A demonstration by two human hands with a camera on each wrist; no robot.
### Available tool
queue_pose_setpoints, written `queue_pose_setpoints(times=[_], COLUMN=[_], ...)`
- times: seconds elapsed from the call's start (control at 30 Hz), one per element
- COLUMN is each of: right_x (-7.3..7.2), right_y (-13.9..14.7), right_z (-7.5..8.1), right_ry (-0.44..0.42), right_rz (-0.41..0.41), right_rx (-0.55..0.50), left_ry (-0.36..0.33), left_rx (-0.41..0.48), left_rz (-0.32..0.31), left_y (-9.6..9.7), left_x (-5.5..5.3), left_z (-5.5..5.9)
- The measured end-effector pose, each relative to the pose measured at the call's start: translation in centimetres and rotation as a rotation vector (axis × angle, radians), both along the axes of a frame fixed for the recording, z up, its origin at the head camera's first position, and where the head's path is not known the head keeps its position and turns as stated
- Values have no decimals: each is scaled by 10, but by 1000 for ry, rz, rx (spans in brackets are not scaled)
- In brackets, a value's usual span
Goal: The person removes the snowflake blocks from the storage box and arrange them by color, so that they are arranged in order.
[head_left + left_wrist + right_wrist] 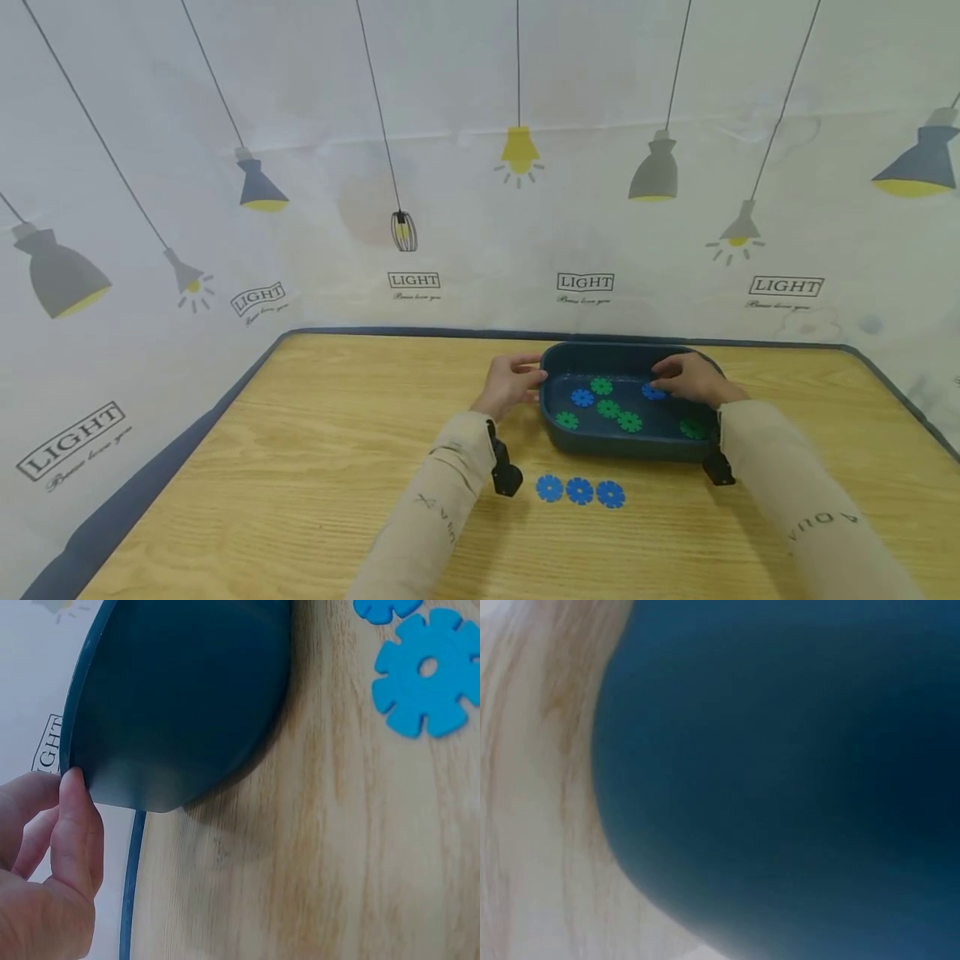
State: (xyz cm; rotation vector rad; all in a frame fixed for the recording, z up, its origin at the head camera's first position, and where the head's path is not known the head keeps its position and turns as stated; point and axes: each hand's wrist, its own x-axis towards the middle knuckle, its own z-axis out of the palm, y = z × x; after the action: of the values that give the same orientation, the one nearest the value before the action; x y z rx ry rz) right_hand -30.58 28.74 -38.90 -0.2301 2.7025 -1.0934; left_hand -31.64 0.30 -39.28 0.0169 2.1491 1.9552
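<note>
A dark blue basin (pixel 630 446) stands toward the back of the table. My left hand (pixel 507 385) grips its left rim, the thumb on the outer wall in the left wrist view. Over the right part of the basin, my right hand (pixel 693 379) points its fingertips down right at a blue notched interlocking disc (pixel 651 392); I cannot tell whether they pinch it. Another blue disc (pixel 582 398) and several green discs (pixel 608 409) lie inside. Only the basin's outer wall (pixel 742 787) and some table show in the right wrist view.
In front of the basin, three blue discs (pixel 580 491) lie in a row on the wooden table (pixel 300 467). A white curtain (pixel 465 192) printed with lamps stands behind the table's back edge. Each wrist wears a black camera mount (pixel 507 477).
</note>
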Motion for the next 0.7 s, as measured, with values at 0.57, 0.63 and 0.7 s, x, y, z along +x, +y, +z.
queue_pose_setpoints(times=[0.57, 0.63, 0.7], right_x=[-5, -6, -6], right_y=[-2, -2, -2], right_z=[-10, -10, -10], right_ry=[-26, -30, -32], right_rz=[54, 68, 81], right_rx=[46, 47, 51], left_ry=[3, -1, -2], left_rx=[-10, -6, -9], left_rz=[-1, 1, -1], left_y=[0, 0, -1], left_x=[2, 2, 2], left_z=[3, 3, 3])
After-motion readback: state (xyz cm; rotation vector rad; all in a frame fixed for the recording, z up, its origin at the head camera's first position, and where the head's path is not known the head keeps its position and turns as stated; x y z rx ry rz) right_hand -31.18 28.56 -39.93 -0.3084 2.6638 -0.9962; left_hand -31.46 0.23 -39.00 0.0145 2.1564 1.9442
